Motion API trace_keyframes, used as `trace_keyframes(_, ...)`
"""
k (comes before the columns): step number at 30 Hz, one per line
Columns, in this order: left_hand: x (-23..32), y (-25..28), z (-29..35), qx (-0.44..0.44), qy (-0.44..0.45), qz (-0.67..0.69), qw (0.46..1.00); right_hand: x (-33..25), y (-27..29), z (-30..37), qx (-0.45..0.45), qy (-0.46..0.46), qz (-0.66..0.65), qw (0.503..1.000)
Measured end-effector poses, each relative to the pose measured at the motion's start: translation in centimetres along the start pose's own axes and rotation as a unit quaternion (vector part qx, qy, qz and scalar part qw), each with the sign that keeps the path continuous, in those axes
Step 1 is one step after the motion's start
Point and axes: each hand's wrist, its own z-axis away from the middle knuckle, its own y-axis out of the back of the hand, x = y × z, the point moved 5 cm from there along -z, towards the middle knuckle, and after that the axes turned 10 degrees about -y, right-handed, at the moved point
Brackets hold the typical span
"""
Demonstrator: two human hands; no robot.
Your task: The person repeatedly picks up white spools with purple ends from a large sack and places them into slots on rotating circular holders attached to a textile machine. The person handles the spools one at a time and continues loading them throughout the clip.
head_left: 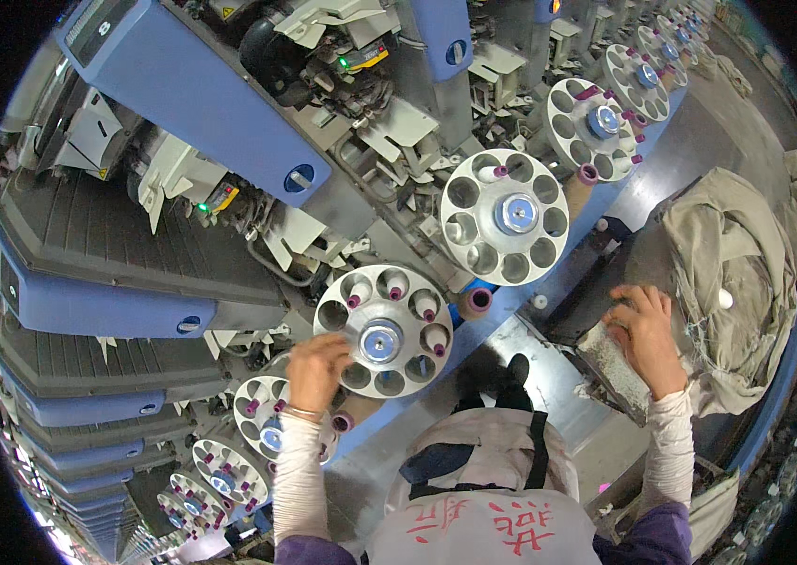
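My left hand (317,370) is at the left rim of a round, pale magazine (344,325) with a ring of holes. Its fingers are bunched together, and anything they hold is hidden. Several white yarn bobbins (396,283) with purple tips stand in the upper and right holes of this magazine, around a blue and silver hub (380,341). My right hand (647,337) hovers over the edge of a cart on the right, fingers bent and apart, with nothing visible in them. Beside it lies a heap of beige cloth (732,254).
More round magazines, such as one (504,165) up to the right, line the blue machine rail (549,268). Brown cones (479,301) with purple rims sit between magazines. Blue machine housings (201,94) fill the upper left. A metallic floor strip runs between rail and cart.
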Motion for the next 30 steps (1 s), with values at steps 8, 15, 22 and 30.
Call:
trace_keyframes(8, 10.5, 2.8, -6.0, -0.032, -0.102, 0.174, 0.979, -10.2, -4.6, 4.8, -0.099, 0.137, -0.252, 0.953)
trace_keyframes(15, 26.0, -4.4, -16.4, -0.019, -0.301, 0.279, 0.912, 13.1, 5.0, 11.2, -0.012, -0.229, -0.312, 0.922)
trace_keyframes(22, 47.5, -27.1, -26.8, -0.211, -0.431, 0.194, 0.856, 33.9, 5.6, 9.8, 0.0, -0.331, -0.085, 0.94)
trace_keyframes(30, 51.2, -27.6, -31.8, -0.245, -0.412, 0.34, 0.809, 39.3, 7.9, 6.2, 0.017, -0.249, -0.52, 0.817)
